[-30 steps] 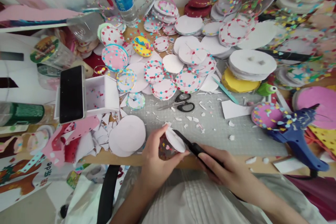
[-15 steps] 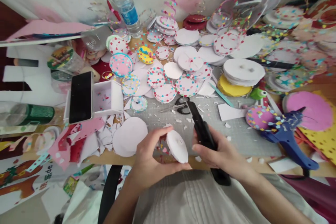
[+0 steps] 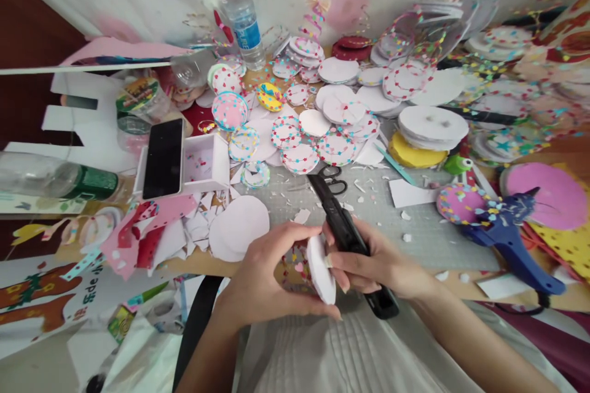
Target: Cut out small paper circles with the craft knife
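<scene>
My left hand (image 3: pixel 260 279) grips a small white disc (image 3: pixel 319 273) by its edges, thumb below and fingers above. The disc is tilted nearly edge-on, and something with red and yellow specks shows behind it, inside the hand's curve. In my right hand (image 3: pixel 387 258) is a black utility knife (image 3: pixel 338 218), its tip pointing up and left over the cutting mat (image 3: pixel 391 221). Fingertips of that hand touch the disc's right face. Just beyond the knife lie black-handled scissors (image 3: pixel 335 179), partly covered by it.
Decorated and plain white discs (image 3: pixel 299 158) crowd the back. On the left are a phone (image 3: pixel 163 159), a white box (image 3: pixel 207 187) and paper scraps (image 3: pixel 198 230). A blue glue gun (image 3: pixel 511 245) lies to the right. A water bottle (image 3: pixel 242 18) stands at the back.
My right hand has come left with the knife, and its fingers now touch the disc. The disc has turned more edge-on. The whole view has shifted slightly.
</scene>
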`<move>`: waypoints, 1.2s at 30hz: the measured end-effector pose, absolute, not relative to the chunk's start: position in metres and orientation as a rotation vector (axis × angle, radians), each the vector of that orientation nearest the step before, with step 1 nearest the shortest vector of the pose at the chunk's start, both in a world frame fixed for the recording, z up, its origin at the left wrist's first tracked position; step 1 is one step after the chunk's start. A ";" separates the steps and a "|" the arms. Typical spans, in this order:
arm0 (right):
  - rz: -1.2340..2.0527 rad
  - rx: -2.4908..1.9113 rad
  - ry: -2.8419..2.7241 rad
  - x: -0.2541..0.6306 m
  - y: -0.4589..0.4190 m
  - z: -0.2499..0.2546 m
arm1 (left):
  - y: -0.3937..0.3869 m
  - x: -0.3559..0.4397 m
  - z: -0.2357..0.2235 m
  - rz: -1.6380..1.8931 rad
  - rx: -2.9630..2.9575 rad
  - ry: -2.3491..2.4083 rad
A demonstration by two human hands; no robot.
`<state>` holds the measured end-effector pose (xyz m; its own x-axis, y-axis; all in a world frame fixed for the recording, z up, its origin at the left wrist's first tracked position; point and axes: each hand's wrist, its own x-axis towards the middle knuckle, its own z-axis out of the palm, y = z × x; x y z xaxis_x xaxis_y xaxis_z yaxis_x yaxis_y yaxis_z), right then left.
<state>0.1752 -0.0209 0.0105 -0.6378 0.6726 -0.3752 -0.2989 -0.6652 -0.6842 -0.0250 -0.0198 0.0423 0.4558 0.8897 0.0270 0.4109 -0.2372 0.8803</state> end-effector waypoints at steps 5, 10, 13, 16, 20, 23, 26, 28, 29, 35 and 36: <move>2.320 -0.834 -0.817 0.174 -0.025 0.009 | -0.022 -0.027 0.043 0.678 1.833 1.094; 2.270 -0.926 -0.808 0.170 -0.024 0.008 | -0.025 -0.026 0.040 0.636 1.963 1.120; 2.259 -0.991 -0.820 0.169 -0.021 0.006 | -0.030 -0.021 0.035 0.572 2.147 1.169; 2.252 -1.014 -0.837 0.170 -0.019 0.003 | -0.035 -0.017 0.030 0.524 2.239 1.194; 2.219 -1.025 -0.782 0.173 -0.019 0.001 | -0.035 -0.015 0.025 0.580 2.125 1.211; 2.203 -0.965 -0.678 0.173 -0.020 0.003 | -0.034 -0.015 0.022 0.689 1.931 1.265; 2.158 -0.993 -0.614 0.173 -0.021 0.003 | -0.034 -0.015 0.020 0.797 1.711 1.275; 2.089 -1.104 -0.665 0.177 -0.020 0.001 | -0.034 -0.015 0.020 0.841 1.602 1.248; 2.024 -1.183 -0.735 0.179 -0.019 -0.001 | -0.033 -0.016 0.020 0.852 1.564 1.238; 1.259 -1.623 -1.526 0.204 -0.021 -0.011 | -0.025 -0.015 0.011 0.746 1.622 1.330; 1.227 -1.648 -1.618 0.207 -0.024 -0.010 | -0.023 -0.014 0.007 0.715 1.686 1.359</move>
